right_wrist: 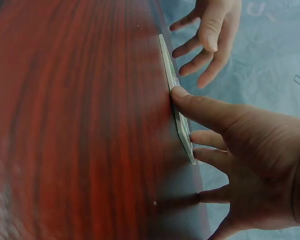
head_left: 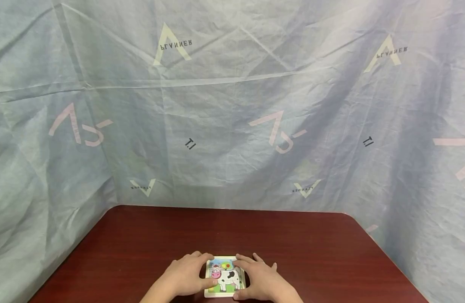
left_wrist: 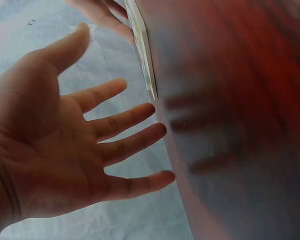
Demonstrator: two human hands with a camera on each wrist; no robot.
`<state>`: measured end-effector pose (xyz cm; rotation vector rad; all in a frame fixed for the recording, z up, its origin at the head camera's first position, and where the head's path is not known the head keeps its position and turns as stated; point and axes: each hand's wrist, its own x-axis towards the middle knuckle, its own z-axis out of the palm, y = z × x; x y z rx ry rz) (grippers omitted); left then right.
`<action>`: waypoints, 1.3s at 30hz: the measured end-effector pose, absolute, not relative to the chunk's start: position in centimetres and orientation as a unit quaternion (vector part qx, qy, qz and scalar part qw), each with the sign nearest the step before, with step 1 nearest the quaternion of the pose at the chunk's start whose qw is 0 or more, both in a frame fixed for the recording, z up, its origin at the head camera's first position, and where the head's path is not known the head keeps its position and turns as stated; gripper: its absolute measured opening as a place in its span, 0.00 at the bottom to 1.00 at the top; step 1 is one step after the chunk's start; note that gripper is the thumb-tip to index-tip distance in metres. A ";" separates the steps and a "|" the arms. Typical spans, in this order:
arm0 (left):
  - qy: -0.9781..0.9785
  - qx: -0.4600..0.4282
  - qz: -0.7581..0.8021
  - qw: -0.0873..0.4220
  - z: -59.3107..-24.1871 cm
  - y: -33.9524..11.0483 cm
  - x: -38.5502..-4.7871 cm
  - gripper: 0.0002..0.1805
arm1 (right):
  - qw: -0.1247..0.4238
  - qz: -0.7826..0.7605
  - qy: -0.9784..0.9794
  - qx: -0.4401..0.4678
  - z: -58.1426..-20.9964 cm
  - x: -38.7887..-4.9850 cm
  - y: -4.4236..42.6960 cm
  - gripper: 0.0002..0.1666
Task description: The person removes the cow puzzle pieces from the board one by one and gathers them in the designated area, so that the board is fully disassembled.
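A small square wooden cow puzzle lies flat near the table's front edge, its picture of a black-and-white cow facing up. At its left side is my left hand, thumb and fingers spread. In the left wrist view the left fingers are extended and hold nothing. My right hand reaches over the puzzle's right side. The right wrist view shows the right thumb touching the rim of the puzzle, with the other fingers outstretched around its far side. Both hands partly cover the puzzle's edges.
The dark red wooden table has rounded far corners. Behind it and along both sides hangs a grey-blue fabric sheet with printed letters and folds.
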<state>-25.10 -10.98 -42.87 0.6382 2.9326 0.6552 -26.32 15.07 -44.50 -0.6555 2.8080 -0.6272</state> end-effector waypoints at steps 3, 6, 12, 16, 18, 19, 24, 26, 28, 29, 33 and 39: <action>0.949 0.217 0.224 0.045 -43.0 -11.2 -25.4 0.32 | 0.104 -0.218 0.946 -0.215 -44.5 -26.3 15.0 0.43; 0.942 0.221 0.245 0.057 -43.8 -11.6 -26.3 0.32 | 0.109 -0.219 0.946 -0.211 -44.4 -26.3 15.0 0.43; 0.932 0.230 0.271 0.072 -46.9 -12.6 -29.2 0.29 | 0.114 -0.221 0.946 -0.207 -44.3 -26.4 14.9 0.43; 0.927 0.232 0.289 0.061 -46.4 -12.3 -29.3 0.25 | 0.118 -0.225 0.945 -0.204 -44.4 -26.5 14.9 0.42; 0.927 0.231 0.291 0.050 -45.5 -11.9 -28.8 0.22 | 0.117 -0.224 0.946 -0.204 -44.5 -26.4 14.9 0.43; 0.928 0.231 0.289 0.045 -45.2 -11.7 -28.7 0.22 | 0.115 -0.222 0.946 -0.205 -44.6 -26.4 14.9 0.42; 0.929 0.217 0.295 0.050 -45.9 -11.5 -29.6 0.20 | 0.106 -0.215 0.948 -0.207 -44.8 -26.2 14.9 0.42; 0.928 0.218 0.298 0.054 -46.8 -11.7 -30.4 0.19 | 0.107 -0.217 0.948 -0.208 -44.8 -26.2 14.9 0.42; 0.926 0.216 0.303 0.061 -47.5 -11.8 -31.2 0.18 | 0.109 -0.219 0.947 -0.208 -44.8 -26.2 14.9 0.42; 0.925 0.218 0.304 0.061 -47.5 -11.8 -31.4 0.18 | 0.110 -0.220 0.947 -0.208 -44.7 -26.2 14.9 0.42; 0.919 0.212 0.327 0.064 -46.1 -11.4 -30.9 0.18 | 0.112 -0.221 0.947 -0.206 -44.6 -26.3 15.0 0.42; 0.915 0.200 0.347 0.056 -44.5 -10.8 -29.8 0.16 | 0.116 -0.218 0.948 -0.203 -44.6 -26.5 15.0 0.41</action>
